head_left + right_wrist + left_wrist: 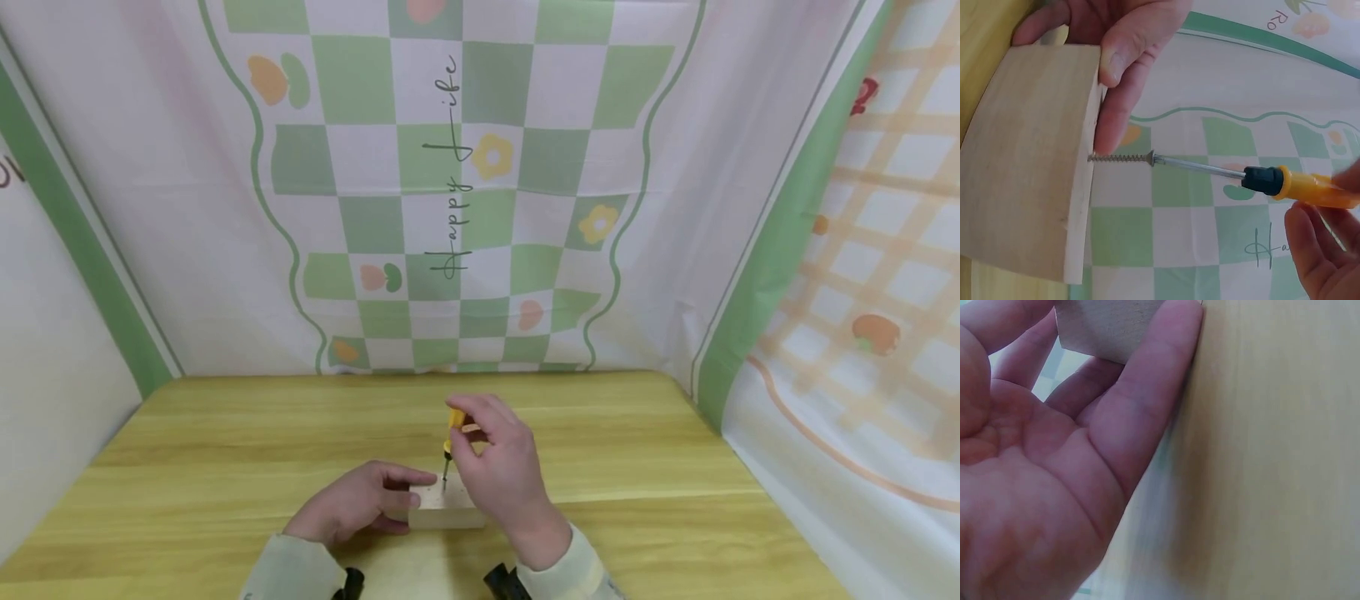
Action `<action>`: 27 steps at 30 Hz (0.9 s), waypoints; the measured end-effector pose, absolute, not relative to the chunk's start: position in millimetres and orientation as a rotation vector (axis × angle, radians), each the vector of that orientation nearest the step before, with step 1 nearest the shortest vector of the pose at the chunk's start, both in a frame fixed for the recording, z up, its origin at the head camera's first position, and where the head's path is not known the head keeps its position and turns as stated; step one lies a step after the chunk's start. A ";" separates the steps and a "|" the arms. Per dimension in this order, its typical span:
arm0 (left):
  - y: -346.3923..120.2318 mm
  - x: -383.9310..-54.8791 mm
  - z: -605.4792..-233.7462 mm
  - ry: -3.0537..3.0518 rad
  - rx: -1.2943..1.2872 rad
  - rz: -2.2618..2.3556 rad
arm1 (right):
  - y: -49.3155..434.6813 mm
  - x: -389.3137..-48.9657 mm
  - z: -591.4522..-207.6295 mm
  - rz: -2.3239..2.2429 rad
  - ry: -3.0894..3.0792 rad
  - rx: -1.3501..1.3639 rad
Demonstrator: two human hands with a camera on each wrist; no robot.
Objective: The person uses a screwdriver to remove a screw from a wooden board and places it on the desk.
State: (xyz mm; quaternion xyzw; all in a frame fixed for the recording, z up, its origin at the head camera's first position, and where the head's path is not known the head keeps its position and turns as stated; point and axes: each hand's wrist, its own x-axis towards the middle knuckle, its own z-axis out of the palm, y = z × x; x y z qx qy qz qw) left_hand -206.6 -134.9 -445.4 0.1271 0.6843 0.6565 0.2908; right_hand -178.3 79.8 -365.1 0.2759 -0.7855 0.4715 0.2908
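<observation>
A pale wooden block [447,518] lies on the table in front of me. My left hand [356,503] grips its left end; in the left wrist view the fingers lie along the block's sides. A threaded screw [1122,158] stands out of the block's upper face, most of its length exposed. Between thumb and fingers, my right hand [504,467] pinches the yellow handle of a screwdriver [1307,187]. The screwdriver's metal shaft [1200,167] runs in line with the screw, its tip at the screw head. Small holes or marks show on the block's upper face.
The wood-grain table [247,442] spreads around both hands. Behind it hangs a green-and-white checked cloth [367,167], with more patterned cloth [862,333] at the right. Dark wrist straps [506,581] show by the sleeves.
</observation>
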 end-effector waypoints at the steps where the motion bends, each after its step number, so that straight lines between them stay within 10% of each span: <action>1: -135.0 -206.8 -445.6 1.823 0.341 1.751 | 80.0 -178.3 -365.1 1.244 -2.094 0.740; 27: -134.5 -205.7 -447.1 1.838 0.340 1.755 | 82.1 -182.2 -367.0 1.170 -2.021 0.987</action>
